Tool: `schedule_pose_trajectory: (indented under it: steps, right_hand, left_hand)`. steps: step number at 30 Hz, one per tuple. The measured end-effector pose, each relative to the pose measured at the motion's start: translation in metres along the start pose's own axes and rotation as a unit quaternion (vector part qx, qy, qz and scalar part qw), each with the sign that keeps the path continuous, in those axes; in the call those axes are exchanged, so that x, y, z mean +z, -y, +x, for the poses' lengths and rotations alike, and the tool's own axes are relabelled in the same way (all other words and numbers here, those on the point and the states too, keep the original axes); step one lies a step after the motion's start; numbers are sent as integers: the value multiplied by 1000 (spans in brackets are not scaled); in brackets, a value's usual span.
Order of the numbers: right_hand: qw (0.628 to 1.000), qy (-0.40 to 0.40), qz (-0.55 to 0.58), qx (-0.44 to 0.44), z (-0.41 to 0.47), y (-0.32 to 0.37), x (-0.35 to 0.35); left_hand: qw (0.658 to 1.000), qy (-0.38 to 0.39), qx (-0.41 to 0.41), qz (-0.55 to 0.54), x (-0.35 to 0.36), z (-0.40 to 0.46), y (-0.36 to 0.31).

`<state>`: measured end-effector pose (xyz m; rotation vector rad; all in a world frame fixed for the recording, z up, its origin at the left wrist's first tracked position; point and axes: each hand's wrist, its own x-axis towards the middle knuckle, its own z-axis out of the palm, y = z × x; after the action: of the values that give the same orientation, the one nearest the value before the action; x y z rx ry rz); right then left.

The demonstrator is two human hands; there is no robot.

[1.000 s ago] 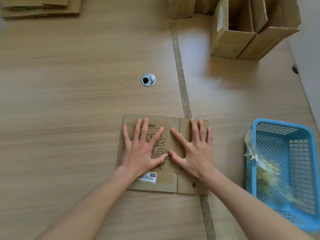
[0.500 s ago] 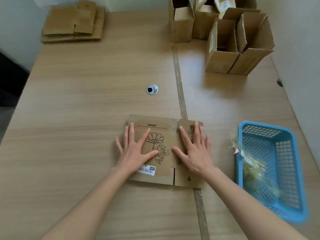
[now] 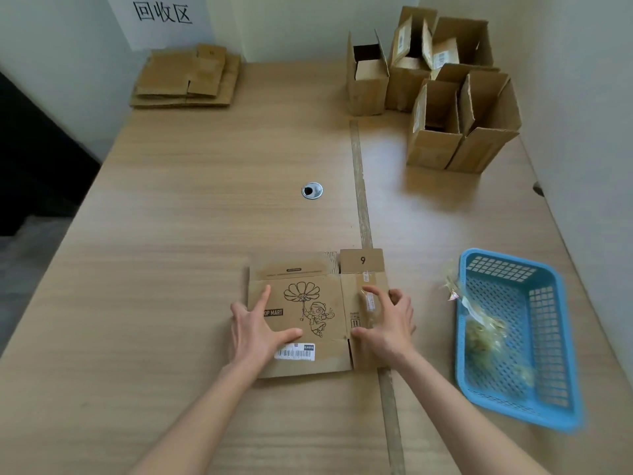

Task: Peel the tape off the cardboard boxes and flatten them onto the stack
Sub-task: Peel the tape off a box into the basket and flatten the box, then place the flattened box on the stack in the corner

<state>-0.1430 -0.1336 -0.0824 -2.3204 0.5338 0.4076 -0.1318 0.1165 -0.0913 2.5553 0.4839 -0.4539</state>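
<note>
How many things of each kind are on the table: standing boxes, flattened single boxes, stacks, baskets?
Standing open boxes: 5 (they overlap, so roughly)
Flattened box with flower drawing: 1
Stack of flat cardboard: 1
Blue basket: 1
Total: 8
</note>
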Motion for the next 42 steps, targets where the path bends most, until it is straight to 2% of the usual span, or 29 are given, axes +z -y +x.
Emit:
schedule_pose_trajectory:
  steps: [7, 12, 18, 22, 26, 30, 35, 42]
  right_hand:
    - [994, -43, -53, 88, -2, 19, 5]
    - [990, -6, -92, 106, 8, 21, -4]
    - [997, 12, -56, 53, 5, 23, -5]
    - [1000, 17, -18, -5, -1, 54, -5]
    - [995, 14, -60, -78, -4, 128, -5]
    - [986, 12, -96, -133, -28, 235, 12]
    - [976, -9, -44, -213, -77, 367, 59]
    - [959, -30, -59, -275, -156, 531, 123]
  left_hand:
    - [998, -7, -8, 62, 2, -25, 0]
    - [998, -6, -6, 63, 3, -25, -1]
    - [999, -21, -6, 31, -3, -30, 15]
    - [999, -41, -8, 9, -36, -20, 21]
    - [997, -75, -5, -9, -104, -3, 30]
    - [991, -132, -5, 21, -199, 5, 66]
    - [984, -177, -10, 25, -327, 15, 141]
    - [974, -226, 13, 14, -487, 22, 253]
